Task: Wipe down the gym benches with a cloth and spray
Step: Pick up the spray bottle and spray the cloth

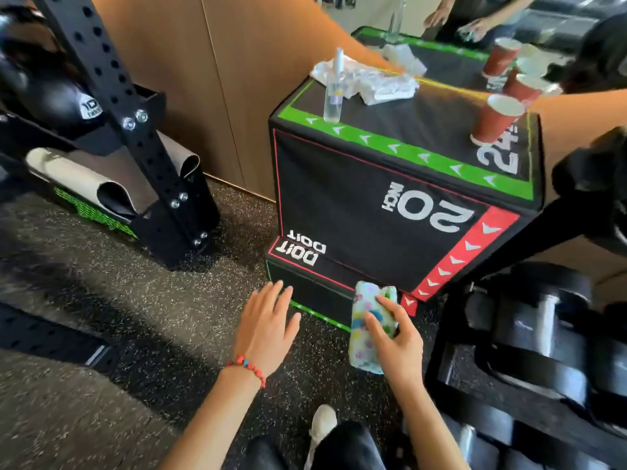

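Speckled black rubber floor point(142, 300) runs up to a wood-panelled wall point(190, 79), and against that wall stands a black padded plyo box point(356, 198) with green and red edging, marked "20 INCH" on the near face and "24" on top. A lower black step point(315, 293) with a green edge sits at its foot. The left hand point(268, 330), with a red beaded bracelet point(249, 367) at the wrist, hovers flat with its fingers straight and spread, holding nothing, fingertips just at the step's near edge. The right hand point(397, 344) grips a folded, pastel-patterned cloth point(368, 327), fingers curled over it, held against the step just below the box's lower corner. On top of the box a clear spray bottle point(333, 89) stands upright near the left edge, with crumpled white wrapping point(376, 81) just behind it and a red paper cup point(497, 120) near the right edge. A mirror point(475, 28) behind the box repeats the cups and shows a person's hands. To the left a black perforated rack upright point(135, 130) is bolted to the floor, with a rolled grey mat point(101, 184) behind it. Close on the right a rack of black dumbbells point(543, 351) crowds the box's corner. A white shoe point(322, 425) shows at the bottom.
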The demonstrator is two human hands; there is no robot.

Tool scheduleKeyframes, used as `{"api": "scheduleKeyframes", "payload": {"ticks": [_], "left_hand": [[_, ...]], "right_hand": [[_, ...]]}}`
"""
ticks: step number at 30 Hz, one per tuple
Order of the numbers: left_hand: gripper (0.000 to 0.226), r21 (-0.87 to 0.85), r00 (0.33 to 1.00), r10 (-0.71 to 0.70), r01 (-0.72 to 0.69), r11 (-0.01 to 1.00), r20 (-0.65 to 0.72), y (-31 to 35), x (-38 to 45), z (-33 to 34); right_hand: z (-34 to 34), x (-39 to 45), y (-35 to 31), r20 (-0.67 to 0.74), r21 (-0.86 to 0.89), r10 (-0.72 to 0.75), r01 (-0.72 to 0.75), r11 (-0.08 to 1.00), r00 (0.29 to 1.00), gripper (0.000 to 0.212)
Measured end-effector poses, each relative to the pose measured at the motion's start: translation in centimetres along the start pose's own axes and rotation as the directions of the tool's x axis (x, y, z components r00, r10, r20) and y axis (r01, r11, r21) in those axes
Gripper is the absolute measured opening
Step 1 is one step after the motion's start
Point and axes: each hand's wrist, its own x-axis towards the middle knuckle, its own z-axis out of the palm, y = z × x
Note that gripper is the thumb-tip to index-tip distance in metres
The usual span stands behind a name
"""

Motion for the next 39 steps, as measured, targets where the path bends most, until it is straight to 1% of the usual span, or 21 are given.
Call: {"api": "scheduleKeyframes", "payload": {"ticks": [6, 13, 17, 21, 24, 28, 30, 33, 35, 39], "left_hand": [[0.045, -0.052, 0.998, 0.009, -0.013, 0.999, -0.070, 1.1, 9.2, -1.0], [0.044, -0.112, 0.993, 0.026, -0.040, 0.993, -0.119, -0.1, 20.2, -1.6], [0.045, -0.144, 0.985, 0.095, -0.116, 0.983, -0.146, -1.3, 26.8, -2.3], [0.042, -0.185, 0.973, 0.106, -0.145, 0.972, -0.206, -2.6, 32.7, -3.4], [0.048, -0.232, 0.962, 0.137, -0.192, 0.954, -0.235, -3.0, 36.5, -4.5], [0.046, -0.343, 0.956, 0.095, -0.192, 0.919, -0.279, -2.5, 40.5, -5.1], [0.047, -0.426, 0.955, 0.048, -0.175, 0.888, -0.292, -2.0, 42.0, -5.4], [0.044, -0.591, 0.950, -0.059, -0.142, 0.794, -0.307, -1.0, 44.1, -5.6], [0.042, -0.673, 0.945, -0.118, -0.127, 0.729, -0.305, -0.4, 45.3, -5.5], [0.037, -0.738, 0.948, -0.120, -0.147, 0.659, -0.295, 0.7, 46.9, -4.6]], "right_hand": [[0.1, 8.7, -4.1, 0.015, 0.038, -0.049, 0.048, 0.998, 0.999, 0.029], [2.4, 17.6, -7.6, -0.068, 0.064, -0.082, 0.086, 0.994, 0.994, 0.027], [4.5, 22.5, -10.0, -0.149, 0.073, -0.100, 0.111, 0.991, 0.984, 0.028], [6.5, 26.7, -12.9, -0.182, 0.081, -0.140, 0.157, 0.984, 0.973, 0.030], [7.6, 29.3, -14.5, -0.229, 0.097, -0.168, 0.194, 0.976, 0.959, 0.032], [8.3, 31.7, -15.4, -0.257, 0.099, -0.148, 0.178, 0.979, 0.955, 0.030], [8.3, 32.6, -15.7, -0.258, 0.093, -0.142, 0.171, 0.981, 0.956, 0.030], [8.3, 33.8, -15.9, -0.249, 0.115, -0.145, 0.178, 0.977, 0.958, 0.030], [8.2, 34.6, -16.1, -0.240, 0.120, -0.145, 0.178, 0.977, 0.960, 0.030], [8.2, 35.6, -16.2, -0.230, 0.140, -0.136, 0.171, 0.975, 0.964, 0.028]]}}
